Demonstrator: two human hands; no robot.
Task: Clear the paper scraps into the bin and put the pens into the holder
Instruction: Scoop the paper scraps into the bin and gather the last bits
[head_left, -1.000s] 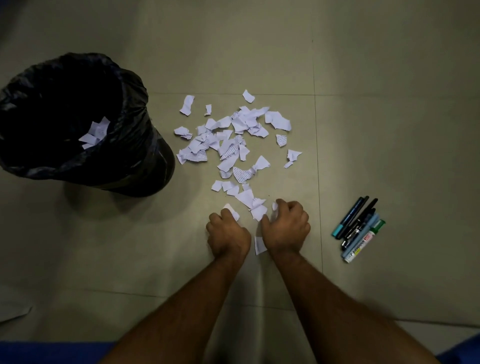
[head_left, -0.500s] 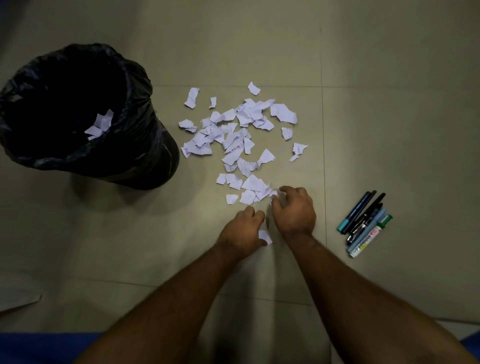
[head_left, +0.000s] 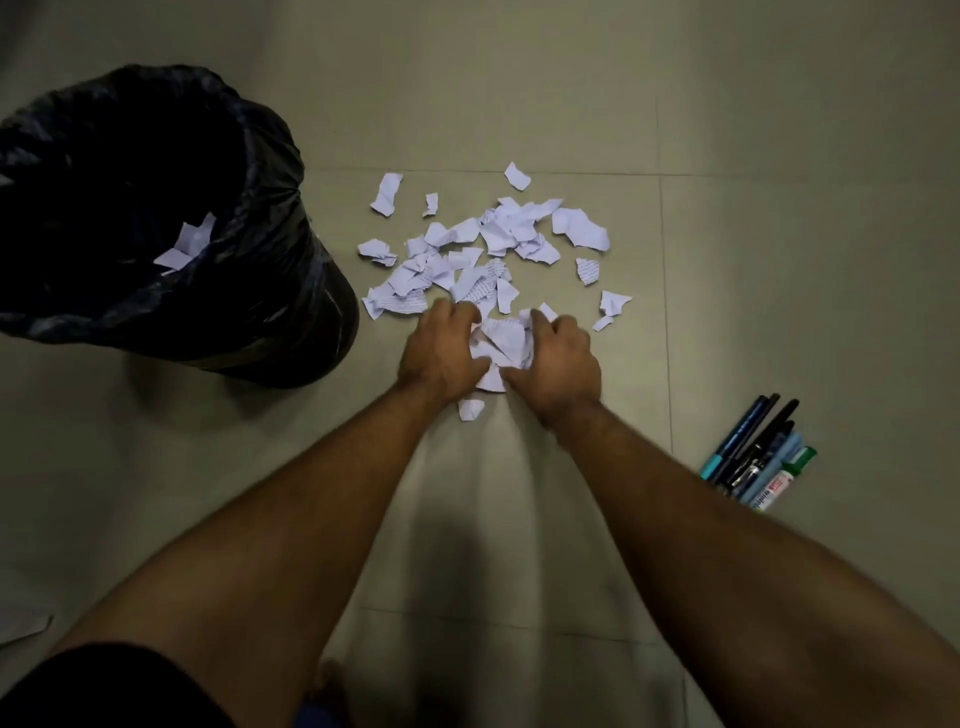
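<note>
White paper scraps (head_left: 483, 249) lie scattered on the beige tiled floor in the middle of the view. My left hand (head_left: 439, 356) and my right hand (head_left: 558, 364) press together from both sides on a bunch of scraps (head_left: 501, 340) at the near edge of the pile. One loose scrap (head_left: 471, 409) lies just below my hands. A bin lined with a black bag (head_left: 270, 249) stands at the left, with a few scraps (head_left: 187, 244) inside. Several pens and markers (head_left: 756, 454) lie side by side on the floor at the right. No pen holder is in view.
A piece of paper (head_left: 23, 631) pokes in at the lower left edge. My knee in dark shorts (head_left: 119, 686) fills the bottom left corner. Tile joints run across the floor.
Both hands moved forward into the pile and closed around a bunch of scraps, gathering them between the palms. The view has shifted a little.
</note>
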